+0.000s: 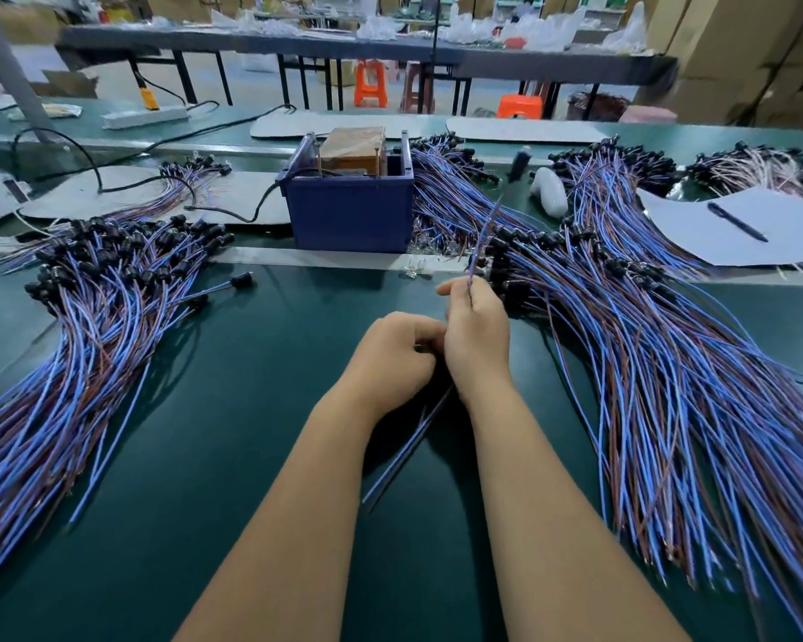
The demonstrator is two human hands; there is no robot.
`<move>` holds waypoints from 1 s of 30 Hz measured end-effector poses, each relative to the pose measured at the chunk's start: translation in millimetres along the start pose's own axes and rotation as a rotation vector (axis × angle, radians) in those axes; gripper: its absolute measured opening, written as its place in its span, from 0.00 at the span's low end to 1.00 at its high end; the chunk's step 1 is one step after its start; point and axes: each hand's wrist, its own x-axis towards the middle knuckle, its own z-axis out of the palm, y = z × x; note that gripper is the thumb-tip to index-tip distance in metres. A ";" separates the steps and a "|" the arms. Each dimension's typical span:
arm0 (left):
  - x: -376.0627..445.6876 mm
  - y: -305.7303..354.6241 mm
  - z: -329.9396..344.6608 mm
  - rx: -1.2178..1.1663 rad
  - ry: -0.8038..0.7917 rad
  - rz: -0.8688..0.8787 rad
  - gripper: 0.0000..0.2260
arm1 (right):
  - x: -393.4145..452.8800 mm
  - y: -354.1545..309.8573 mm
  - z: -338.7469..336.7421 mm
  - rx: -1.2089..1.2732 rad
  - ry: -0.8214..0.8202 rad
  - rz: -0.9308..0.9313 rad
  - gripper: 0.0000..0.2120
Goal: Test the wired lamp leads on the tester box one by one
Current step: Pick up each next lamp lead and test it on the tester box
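Dark green matte tabletop (251, 410) carries two fanned heaps of thin blue-and-brown lamp leads (668, 386) with black caps, left and right. Far centre stands the blue plastic tester box (348, 210) — its top contacts blurred. Right hand (476, 335) pinches one lead (483, 234) upright; left hand (392, 359) curls beside it — what it holds is hidden.

Bright, even overhead light on a green bench (260, 456); soft shadows under both forearms. Motion blur on the raised lead (483, 238) and along the right-hand wire pile (668, 386). Wide-angle bending at the edges; far tables (297, 41) soft, smeared.
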 end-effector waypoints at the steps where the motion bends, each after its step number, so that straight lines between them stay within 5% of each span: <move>1: -1.3 1.5 0.2 -0.017 0.030 -0.005 0.17 | -1.3 -0.6 -2.3 -0.042 0.001 0.003 0.12; 7: -9.3 5.5 1.5 -0.303 0.139 -0.235 0.19 | 19.0 -7.7 -52.3 -0.559 -0.021 -0.042 0.12; 12: -8.4 7.8 4.1 -0.221 0.190 -0.227 0.18 | 51.9 -28.4 -117.8 -0.851 0.107 -0.075 0.08; 16: -4.1 5.8 7.0 -0.191 0.297 -0.232 0.16 | 57.3 -32.8 -127.8 -1.081 0.183 0.022 0.19; 22: -2.6 -7.7 -14.8 0.202 0.526 -0.262 0.11 | 14.0 -26.7 -32.7 -0.828 -0.015 -0.219 0.21; 26: -10.6 -29.8 -47.6 0.476 0.605 -0.540 0.12 | -17.5 -10.1 27.1 -0.678 -0.294 -0.212 0.18; 30: -17.5 -41.0 -65.2 0.457 0.657 -0.703 0.10 | -14.3 3.1 33.9 -0.718 -0.286 -0.215 0.14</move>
